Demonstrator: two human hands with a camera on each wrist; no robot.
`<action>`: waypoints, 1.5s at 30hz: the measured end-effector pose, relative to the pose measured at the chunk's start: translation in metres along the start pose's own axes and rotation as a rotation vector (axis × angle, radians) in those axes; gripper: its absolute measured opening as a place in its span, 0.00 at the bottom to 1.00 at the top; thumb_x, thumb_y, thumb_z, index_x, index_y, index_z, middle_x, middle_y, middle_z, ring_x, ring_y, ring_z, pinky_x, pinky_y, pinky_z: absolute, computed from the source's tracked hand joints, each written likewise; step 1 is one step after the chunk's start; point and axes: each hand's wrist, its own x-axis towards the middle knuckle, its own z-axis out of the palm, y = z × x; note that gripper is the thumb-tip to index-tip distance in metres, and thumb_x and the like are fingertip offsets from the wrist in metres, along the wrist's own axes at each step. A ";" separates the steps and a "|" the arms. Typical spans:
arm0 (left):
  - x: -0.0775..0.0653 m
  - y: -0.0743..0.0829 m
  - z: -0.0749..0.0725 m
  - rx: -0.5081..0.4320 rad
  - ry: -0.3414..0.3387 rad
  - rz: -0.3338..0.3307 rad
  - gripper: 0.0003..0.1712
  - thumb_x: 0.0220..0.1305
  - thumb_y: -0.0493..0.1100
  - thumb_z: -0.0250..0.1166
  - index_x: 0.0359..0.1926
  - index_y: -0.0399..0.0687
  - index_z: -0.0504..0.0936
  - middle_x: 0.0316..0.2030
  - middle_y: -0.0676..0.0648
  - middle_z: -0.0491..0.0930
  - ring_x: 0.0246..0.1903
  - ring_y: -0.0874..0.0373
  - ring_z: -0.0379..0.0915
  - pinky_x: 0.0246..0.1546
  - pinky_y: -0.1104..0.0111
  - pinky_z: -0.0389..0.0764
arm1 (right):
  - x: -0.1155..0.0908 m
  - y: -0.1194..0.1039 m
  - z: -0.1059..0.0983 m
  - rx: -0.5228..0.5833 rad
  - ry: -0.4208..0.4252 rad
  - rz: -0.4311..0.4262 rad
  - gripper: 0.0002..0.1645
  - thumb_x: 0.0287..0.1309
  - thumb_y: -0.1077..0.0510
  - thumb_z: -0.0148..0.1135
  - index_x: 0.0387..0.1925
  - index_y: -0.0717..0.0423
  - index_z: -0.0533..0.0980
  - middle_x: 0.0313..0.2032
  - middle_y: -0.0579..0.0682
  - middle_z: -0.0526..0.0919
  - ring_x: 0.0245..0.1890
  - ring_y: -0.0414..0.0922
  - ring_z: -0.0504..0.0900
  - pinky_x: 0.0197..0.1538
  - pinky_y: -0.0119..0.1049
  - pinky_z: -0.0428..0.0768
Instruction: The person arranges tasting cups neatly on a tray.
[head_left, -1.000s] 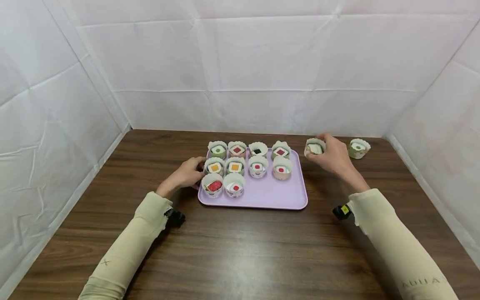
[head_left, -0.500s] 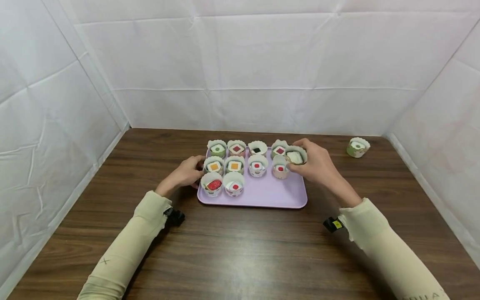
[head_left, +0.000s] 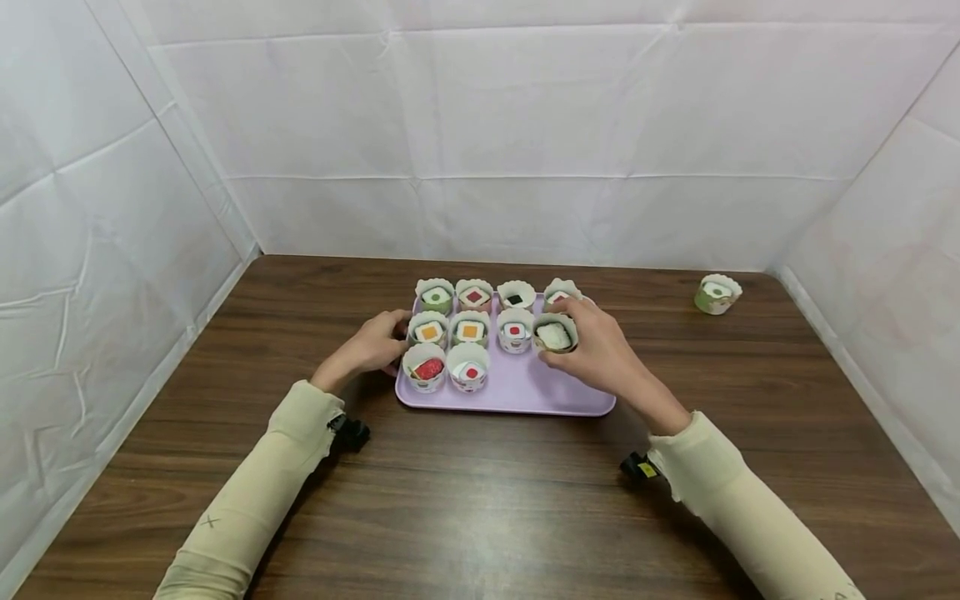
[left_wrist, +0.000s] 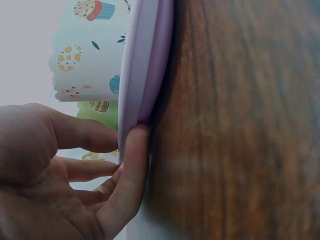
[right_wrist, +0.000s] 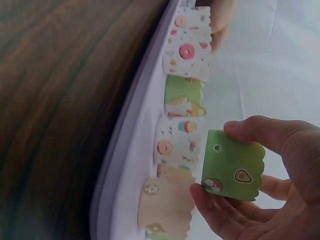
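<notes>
My left hand (head_left: 371, 343) pinches the left rim of a lilac tray (head_left: 525, 398), a digit on each side of the rim in the left wrist view. My right hand (head_left: 600, 346) grips a green paper cupcake cup (right_wrist: 232, 167) with an avocado print, thumb on one side and fingers on the other. Something white and rough fills that cup. It is held above the tray's right half, overlapping a beige cup (right_wrist: 165, 205) in the head view. Several filled paper cups stand on the tray, among them one with a strawberry-like red piece (head_left: 428, 370) and one with an orange square (head_left: 471, 332).
Another green paper cup (head_left: 716, 296) stands on the dark wooden table (head_left: 465, 500) at the back right. White sheeting (head_left: 510, 100) encloses the back and both sides. A black wrist camera (head_left: 349, 433) hangs at my left sleeve.
My right hand has carried the green cup leftward from the table at the tray's right to over the tray. My left hand stays at the rim.
</notes>
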 end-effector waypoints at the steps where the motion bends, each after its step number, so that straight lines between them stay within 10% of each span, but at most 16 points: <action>1: 0.000 0.000 0.000 0.000 0.001 0.001 0.34 0.64 0.33 0.52 0.71 0.37 0.57 0.53 0.34 0.67 0.39 0.48 0.75 0.26 0.64 0.85 | 0.000 -0.001 0.001 0.000 -0.001 -0.006 0.35 0.43 0.50 0.75 0.53 0.55 0.73 0.51 0.54 0.78 0.56 0.53 0.75 0.60 0.52 0.73; 24: 0.001 -0.002 0.001 0.006 -0.002 0.012 0.34 0.64 0.32 0.51 0.71 0.36 0.57 0.52 0.33 0.67 0.40 0.46 0.75 0.25 0.65 0.85 | -0.004 -0.019 0.030 -0.023 -0.117 -0.023 0.30 0.43 0.53 0.76 0.50 0.49 0.75 0.45 0.51 0.81 0.48 0.49 0.77 0.49 0.44 0.77; 45: 0.001 0.000 0.000 -0.025 -0.010 0.011 0.33 0.64 0.32 0.50 0.71 0.35 0.57 0.52 0.32 0.66 0.42 0.44 0.74 0.26 0.65 0.86 | -0.008 -0.022 0.040 -0.087 -0.137 -0.036 0.45 0.41 0.55 0.76 0.64 0.48 0.67 0.45 0.56 0.81 0.42 0.49 0.78 0.43 0.46 0.77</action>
